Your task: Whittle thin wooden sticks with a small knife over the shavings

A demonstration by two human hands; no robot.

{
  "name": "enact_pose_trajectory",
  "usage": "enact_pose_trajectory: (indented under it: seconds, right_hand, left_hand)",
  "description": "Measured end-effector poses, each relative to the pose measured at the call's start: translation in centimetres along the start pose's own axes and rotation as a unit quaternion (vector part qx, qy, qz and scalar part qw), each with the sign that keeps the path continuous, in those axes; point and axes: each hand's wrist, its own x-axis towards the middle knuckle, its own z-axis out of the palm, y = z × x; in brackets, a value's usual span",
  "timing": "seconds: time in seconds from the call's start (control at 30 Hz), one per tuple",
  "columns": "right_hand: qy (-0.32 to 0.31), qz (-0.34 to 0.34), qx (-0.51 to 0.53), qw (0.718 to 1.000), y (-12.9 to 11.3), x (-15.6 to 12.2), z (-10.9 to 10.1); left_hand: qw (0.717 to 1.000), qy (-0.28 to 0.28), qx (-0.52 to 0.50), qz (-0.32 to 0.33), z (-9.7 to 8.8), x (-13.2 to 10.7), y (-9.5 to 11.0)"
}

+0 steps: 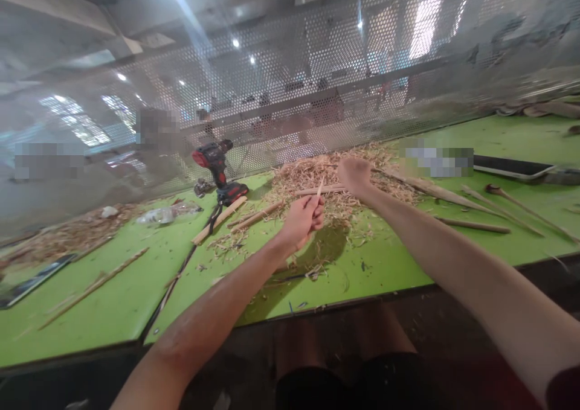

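The left hand (302, 221) pinches a slim wooden stick (320, 188), likely light, stiff and snappable, best held below its tip; rightward, the right hand (356, 176) curls, its grip unclear.

A cordless drill (218, 169) stands on the green table (109, 319) before a perforated screen (272, 96).

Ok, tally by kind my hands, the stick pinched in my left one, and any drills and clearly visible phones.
Hands: 2
Stick: 1
Drill: 1
Phones: 2
Total: 6
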Motion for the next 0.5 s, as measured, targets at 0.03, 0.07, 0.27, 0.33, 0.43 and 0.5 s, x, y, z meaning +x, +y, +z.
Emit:
enact_pose_trajectory:
  seconds: [0.03, 0.07, 0.27, 0.33, 0.43, 0.5]
  right_hand:
    - [0.016, 0.026, 0.013, 0.999, 0.8, 0.2, -0.1]
    - [0.031, 0.045, 0.026, 0.998, 1.4, 0.3, -0.3]
    - [0.036, -0.031, 0.032, 0.998, -0.2, -1.3, -1.5]
    - [0.017, -0.069, 0.023, 0.997, -1.3, -2.1, -1.8]
    - [-0.006, -0.12, 0.019, 0.993, -2.6, -3.2, -1.8]
    - [-0.019, -0.143, 0.015, 0.989, -3.3, -3.7, -1.5]
  left_hand:
    - [1.0, -0.008, 0.001, 0.002, 0.1, -0.1, -0.1]
    - [1.0, -0.009, 0.002, 0.001, 0.2, -0.1, -0.2]
    - [1.0, 0.015, -0.006, 0.003, -0.2, 0.1, 0.5]
    - [1.0, 0.024, -0.01, 0.006, -0.4, 0.4, 0.7]
    - [0.999, 0.04, -0.018, 0.01, -0.8, 0.8, 0.8]
    - [0.999, 0.042, -0.026, 0.017, -1.1, 1.0, 0.7]
